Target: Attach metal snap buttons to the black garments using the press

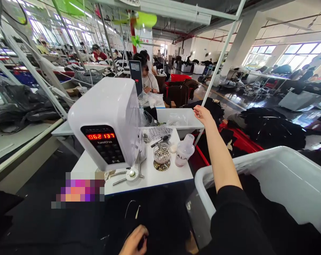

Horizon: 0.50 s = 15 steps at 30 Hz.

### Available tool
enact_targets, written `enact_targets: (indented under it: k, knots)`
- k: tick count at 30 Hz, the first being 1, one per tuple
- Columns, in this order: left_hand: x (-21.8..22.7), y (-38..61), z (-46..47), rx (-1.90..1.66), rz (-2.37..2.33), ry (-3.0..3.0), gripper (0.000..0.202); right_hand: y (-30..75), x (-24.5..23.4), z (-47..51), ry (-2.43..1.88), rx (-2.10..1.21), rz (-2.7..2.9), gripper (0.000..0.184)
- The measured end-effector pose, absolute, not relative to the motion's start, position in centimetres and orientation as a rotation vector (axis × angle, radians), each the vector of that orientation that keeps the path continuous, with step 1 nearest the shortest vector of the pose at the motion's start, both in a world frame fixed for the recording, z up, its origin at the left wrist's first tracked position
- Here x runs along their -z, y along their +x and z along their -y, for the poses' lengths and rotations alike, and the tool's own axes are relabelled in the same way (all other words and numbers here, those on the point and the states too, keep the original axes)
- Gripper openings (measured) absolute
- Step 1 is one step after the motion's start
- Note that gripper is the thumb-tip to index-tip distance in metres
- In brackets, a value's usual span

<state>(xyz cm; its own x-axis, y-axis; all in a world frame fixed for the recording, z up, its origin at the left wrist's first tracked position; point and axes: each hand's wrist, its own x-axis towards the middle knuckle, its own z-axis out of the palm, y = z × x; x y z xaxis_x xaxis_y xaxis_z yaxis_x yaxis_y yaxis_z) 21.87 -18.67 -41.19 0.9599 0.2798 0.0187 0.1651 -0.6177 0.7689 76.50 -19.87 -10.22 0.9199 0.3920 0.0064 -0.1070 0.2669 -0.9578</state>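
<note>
Right hand (201, 114) extended near a pole (216, 71), left hand (135, 240) curled before the machine (99, 106); I can't tell either's grip.

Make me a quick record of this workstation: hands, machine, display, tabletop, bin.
Left hand: low over a dark surface, fingers curled, grip unclear
Right hand: raised, arm outstretched, grip unclear
Machine: white housing
Display: red digits, apparently 062137
White tabletop: marker, clear plastic cup, clear round dish of small shiny pieces
White bin: dark cloth inside
</note>
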Motion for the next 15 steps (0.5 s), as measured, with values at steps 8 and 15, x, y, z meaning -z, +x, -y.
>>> enact_targets:
  k: [8, 15]
  knots:
    - [40.2, 21.8, 18.8, -0.12, -0.326, 2.188, 0.028, 75.5, 8.5, 22.6, -1.349, -0.322, 0.16, 0.023]
    - [40.3, 22.1, 18.9, -0.151, -0.357, 2.206, 0.031, 74.6, 8.9, 23.4, -1.413, -0.309, 0.078, 0.031]
